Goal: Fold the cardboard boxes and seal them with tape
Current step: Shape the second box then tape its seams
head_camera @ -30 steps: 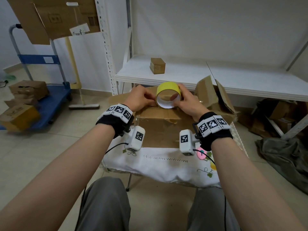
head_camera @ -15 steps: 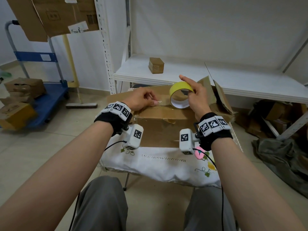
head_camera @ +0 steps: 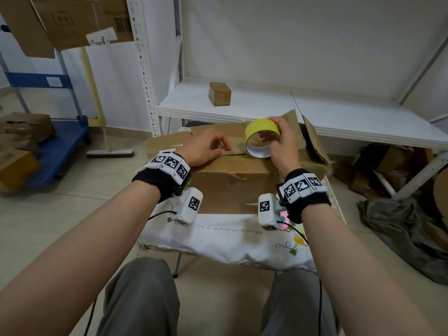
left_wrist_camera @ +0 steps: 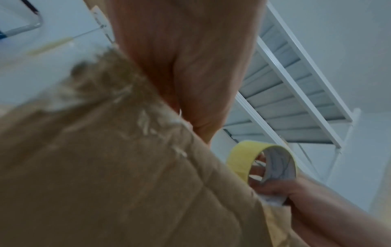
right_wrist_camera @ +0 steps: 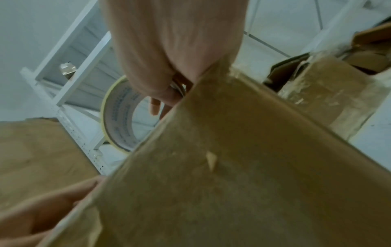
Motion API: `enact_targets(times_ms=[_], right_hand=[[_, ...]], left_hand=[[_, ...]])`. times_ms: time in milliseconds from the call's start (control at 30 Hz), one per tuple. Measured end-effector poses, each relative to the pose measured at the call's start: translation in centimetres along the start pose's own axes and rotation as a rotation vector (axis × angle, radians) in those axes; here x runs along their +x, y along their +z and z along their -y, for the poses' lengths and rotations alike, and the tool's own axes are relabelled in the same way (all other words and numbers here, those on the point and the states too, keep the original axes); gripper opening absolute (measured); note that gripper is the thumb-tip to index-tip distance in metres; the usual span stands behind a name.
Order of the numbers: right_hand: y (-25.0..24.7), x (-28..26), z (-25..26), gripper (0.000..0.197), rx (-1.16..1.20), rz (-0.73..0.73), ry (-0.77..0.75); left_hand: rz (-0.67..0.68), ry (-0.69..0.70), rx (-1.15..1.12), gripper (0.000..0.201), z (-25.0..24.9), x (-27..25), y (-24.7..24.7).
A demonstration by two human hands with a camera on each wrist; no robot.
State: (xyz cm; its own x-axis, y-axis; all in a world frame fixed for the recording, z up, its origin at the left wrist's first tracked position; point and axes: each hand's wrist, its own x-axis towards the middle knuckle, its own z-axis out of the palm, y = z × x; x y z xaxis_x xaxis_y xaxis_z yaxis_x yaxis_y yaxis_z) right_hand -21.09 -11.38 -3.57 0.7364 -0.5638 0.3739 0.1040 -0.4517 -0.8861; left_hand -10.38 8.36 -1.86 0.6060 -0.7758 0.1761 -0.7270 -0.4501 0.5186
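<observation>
While the box (head_camera: 232, 166) flaps lie closed, sealing is judged under way: the tape (head_camera: 260, 137) is clamped by curled right hand (head_camera: 282, 146) fingers, and a strip end is apparently pinched under the left hand (head_camera: 206, 149) fingertips. Next, steady pulling along the seam seems required. Counted: one roll, one worked box, one small box (head_camera: 220, 94) beyond the fingers.

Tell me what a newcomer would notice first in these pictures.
The yellow tape roll stands out first, gripped by the right hand above the top of the cardboard box on the cloth-covered table. Next comes the left hand, resting on the box top by the seam between its flaps.
</observation>
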Motion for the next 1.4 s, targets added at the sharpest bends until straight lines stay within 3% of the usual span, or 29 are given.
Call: enact_targets(times_ms=[267,467,800,967,1100,1267,1400], right_hand=[[0.3,0.7,-0.5,0.036,-0.002,0.039,0.117],[0.3,0.9,-0.5,0.033,-0.025,0.043,0.1],[0.3,0.5,-0.2,0.017,-0.129,-0.014,0.055],[0.8,0.4,0.2,0.028,-0.244,0.012,0.077],[0.7,0.5,-0.2,0.041,-0.217,-0.088,0.098],[0.9,0.8,-1.1,0.037,-0.22,-0.126,0.148],[0.3,0.2,0.4,0.029,-0.135,-0.084,0.178]], left_hand=[[-0.041,0.005,0.147,0.004,-1.0,0.2,0.7],[-0.197,-0.09,-0.066,0.003,-2.0,1.4,1.1],[-0.158,-0.137,-0.256,0.012,-2.2,2.4,2.4],[-0.156,-0.145,-0.286,0.012,-1.9,2.3,2.6],[-0.177,-0.136,-0.337,0.015,-1.8,2.1,2.9],[-0.276,-0.049,-0.161,0.016,-1.9,1.6,3.3],[-0.316,0.002,-0.029,0.032,-1.4,1.8,3.6]])
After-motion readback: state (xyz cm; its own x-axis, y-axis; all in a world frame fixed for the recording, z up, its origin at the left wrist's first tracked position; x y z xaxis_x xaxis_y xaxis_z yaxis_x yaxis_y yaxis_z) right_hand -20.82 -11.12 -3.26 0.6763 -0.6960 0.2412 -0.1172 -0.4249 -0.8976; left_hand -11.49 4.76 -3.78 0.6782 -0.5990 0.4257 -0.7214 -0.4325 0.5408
